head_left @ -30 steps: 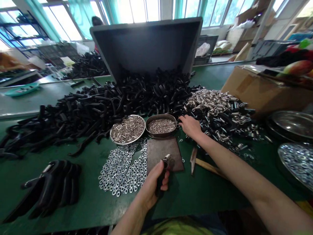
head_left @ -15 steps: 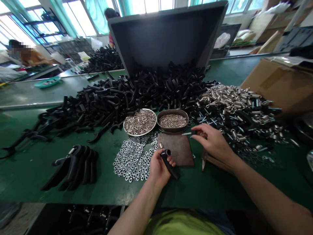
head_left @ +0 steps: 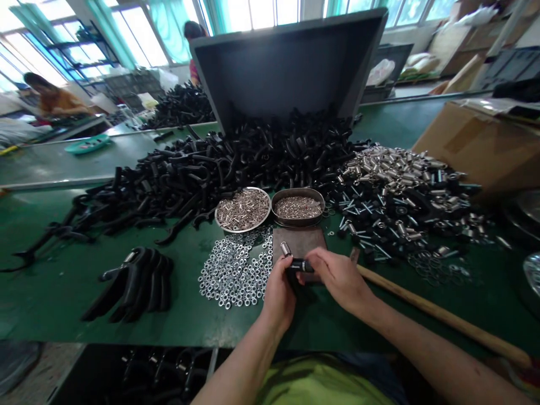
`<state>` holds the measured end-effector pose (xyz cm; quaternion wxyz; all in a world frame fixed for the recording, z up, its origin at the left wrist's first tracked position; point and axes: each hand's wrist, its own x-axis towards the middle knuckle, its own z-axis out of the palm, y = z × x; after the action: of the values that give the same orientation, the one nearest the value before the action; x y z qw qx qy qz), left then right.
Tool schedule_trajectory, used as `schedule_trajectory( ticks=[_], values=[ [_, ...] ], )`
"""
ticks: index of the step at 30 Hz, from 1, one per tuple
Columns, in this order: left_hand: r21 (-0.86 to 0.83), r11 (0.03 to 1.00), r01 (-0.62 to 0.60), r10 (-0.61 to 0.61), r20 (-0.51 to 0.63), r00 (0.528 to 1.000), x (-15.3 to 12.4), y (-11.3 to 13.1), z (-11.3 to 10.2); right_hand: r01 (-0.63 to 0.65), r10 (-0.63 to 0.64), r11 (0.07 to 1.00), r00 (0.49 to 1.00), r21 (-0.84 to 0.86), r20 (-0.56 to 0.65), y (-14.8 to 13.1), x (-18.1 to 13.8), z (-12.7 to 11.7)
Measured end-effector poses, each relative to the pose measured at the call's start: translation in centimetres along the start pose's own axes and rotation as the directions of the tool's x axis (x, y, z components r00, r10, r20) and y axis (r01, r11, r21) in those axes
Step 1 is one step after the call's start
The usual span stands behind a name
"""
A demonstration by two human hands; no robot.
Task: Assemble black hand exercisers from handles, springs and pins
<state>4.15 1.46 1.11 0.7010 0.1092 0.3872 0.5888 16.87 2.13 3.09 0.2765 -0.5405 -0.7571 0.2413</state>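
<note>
My left hand is wrapped round a black plastic handle, which lies almost level with its end toward the right. A small metal spring stands up beside the thumb of that hand. My right hand has its fingers closed at the handle's right end, around the bolt it carried; the bolt itself is mostly hidden by the fingers. Both hands are over a brown metal plate. Loose nuts lie just left of my left hand.
A wooden-handled hammer lies at the right. Behind the plate stand a round dish of pins and an oval tin. Black handles and metal springs are heaped behind. Assembled handles stand at left; a carton stands right.
My right hand has moved left with the bolt and met the end of the black handle. My left hand has turned the handle from a downward slant to nearly level.
</note>
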Motion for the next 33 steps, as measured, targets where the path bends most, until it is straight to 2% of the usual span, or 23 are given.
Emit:
schedule_trajectory(
  ticks=[2,3,4,7,8,10,12,13,15,17,18,19,20,21,23,24,25,26,27,28,29,31,33],
  values=[
    [0.002,1.0,-0.024,0.024,-0.017,1.0,0.0,0.1,-0.1,0.127,-0.124,0.991,0.988,0.034,-0.088,0.0,-0.3,0.2],
    [0.022,0.999,-0.04,0.04,-0.013,0.999,0.0,0.1,-0.2,0.146,-0.139,0.987,0.985,0.069,-0.102,-0.1,-0.4,0.2],
    [0.053,0.997,-0.054,0.054,-0.001,0.999,0.1,0.1,-0.3,0.113,-0.105,0.985,0.992,0.129,-0.067,-0.1,-0.5,0.3],
    [0.124,0.989,-0.081,0.077,0.041,0.996,0.2,0.1,-0.5,-0.131,0.104,0.953,0.988,0.273,0.114,-0.4,-0.5,-0.1],
    [0.133,0.987,-0.092,0.087,0.046,0.995,0.2,0.2,-0.5,-0.14,0.113,0.949,0.987,0.283,0.111,-0.6,-0.5,-0.2],
    [0.155,0.98,-0.128,0.121,0.054,0.991,0.3,0.3,-0.6,-0.058,0.052,0.95,0.998,0.307,0.028,-0.9,-0.3,-0.4],
    [0.228,0.961,-0.154,0.143,0.064,0.988,0.4,0.4,-0.6,-0.075,0.077,0.887,0.997,0.455,0.014,-1.2,-0.2,0.0],
    [0.288,0.942,-0.173,0.162,0.062,0.985,0.4,0.5,-0.5,-0.159,0.143,0.798,0.987,0.581,0.074,-1.4,-0.1,0.4],
    [0.439,0.863,-0.251,0.268,0.025,0.963,0.2,0.4,-0.4,-0.358,0.289,0.492,0.927,0.794,0.239,-1.7,0.1,1.5],
    [0.601,0.723,-0.341,0.438,-0.017,0.899,0.0,0.2,-0.3,-0.448,0.387,0.193,0.852,0.873,0.352,-1.8,0.2,2.7],
    [0.668,0.649,-0.364,0.505,-0.02,0.863,0.0,0.1,-0.4,-0.475,0.424,0.11,0.817,0.873,0.391,-1.7,0.3,3.2],
    [0.717,0.591,-0.369,0.543,-0.015,0.84,0.0,0.1,-0.5,-0.51,0.45,0.078,0.785,0.856,0.427,-1.5,0.5,3.5],
    [0.754,0.552,-0.356,0.547,-0.005,0.837,0.1,0.2,-0.8,-0.561,0.452,0.099,0.761,0.822,0.465,-1.1,0.8,3.6],
    [0.782,0.526,-0.334,0.523,0.011,0.852,0.3,0.4,-1.1,-0.624,0.423,0.174,0.746,0.762,0.514,-0.6,1.2,3.5],
    [0.836,0.472,-0.279,0.441,0.05,0.896,0.8,1.0,-1.9,-0.679,0.321,0.462,0.728,0.571,0.606,0.5,2.8,2.6],
    [0.869,0.424,-0.255,0.402,0.072,0.913,1.1,1.4,-2.3,-0.622,0.283,0.634,0.739,0.459,0.611,0.9,4.1,2.0],
    [0.902,0.358,-0.242,0.373,0.099,0.922,1.3,1.7,-2.7,-0.499,0.25,0.796,0.786,0.342,0.565,1.2,5.5,1.5],
    [0.929,0.28,-0.243,0.359,0.134,0.924,1.6,2.0,-3.0,-0.349,0.214,0.911,0.854,0.219,0.474,1.3,7.2,1.2],
    [0.946,0.196,-0.259,0.355,0.178,0.918,1.8,2.2,-3.2,-0.176,0.133,0.979,0.933,0.102,0.333,1.2,9.1,1.1],
    [0.951,0.112,-0.288,0.354,0.233,0.906,2.0,2.3,-3.4,-0.019,0.022,1.0,0.98,-0.018,0.196,1.0,11.0,1.3],
    [0.946,0.028,-0.324,0.343,0.296,0.891,2.1,2.4,-3.4,0.059,-0.049,0.995,0.99,-0.076,0.131,0.5,13.0,1.8],
    [0.911,-0.128,-0.391,0.295,0.411,0.863,2.2,2.2,-3.4,0.136,-0.124,0.982,0.988,-0.13,0.09,-0.5,16.4,3.6],
    [0.878,-0.236,-0.417,0.242,0.469,0.849,2.2,2.0,-3.3,0.167,-0.155,0.973,0.984,-0.157,0.086,-1.4,19.0,5.7]
  ],
)
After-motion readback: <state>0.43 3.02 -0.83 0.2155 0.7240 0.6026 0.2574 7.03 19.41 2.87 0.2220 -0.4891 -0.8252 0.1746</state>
